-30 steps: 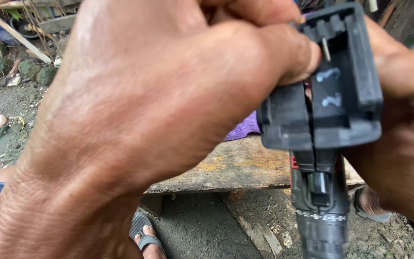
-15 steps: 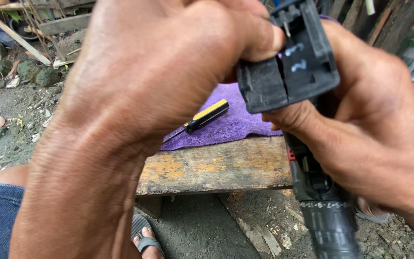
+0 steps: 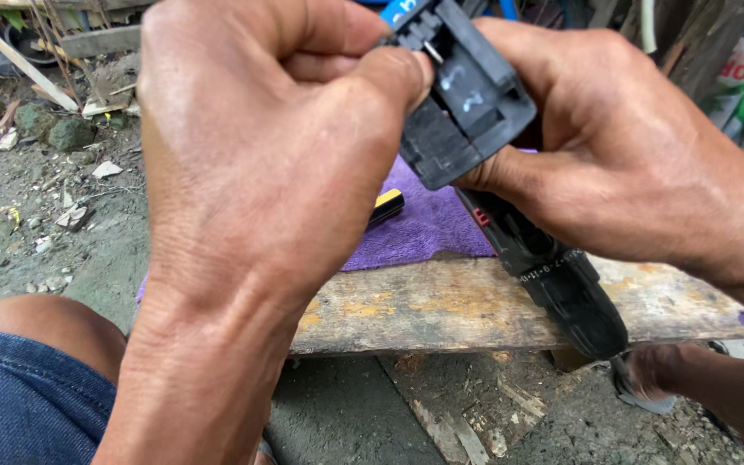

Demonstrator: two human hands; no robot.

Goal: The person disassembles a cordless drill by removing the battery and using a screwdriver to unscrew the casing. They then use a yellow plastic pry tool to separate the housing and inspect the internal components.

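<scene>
The black plastic cordless drill [image 3: 510, 198] has tilted further, base up. Right hand [image 3: 630, 146] stays wrapped around its handle; left hand [image 3: 260, 164] fingertips pinch narrowly at the base's metal contact.

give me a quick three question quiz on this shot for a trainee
1. True or false: the right hand grips the black drill.
2. The purple cloth lies on: A) a wooden board B) a metal tray C) bare ground.
3. What does the left hand press with its thumb?

Key: 1 true. 2 A, the wooden board. 3 The base of the drill, beside a small metal pin.
</scene>
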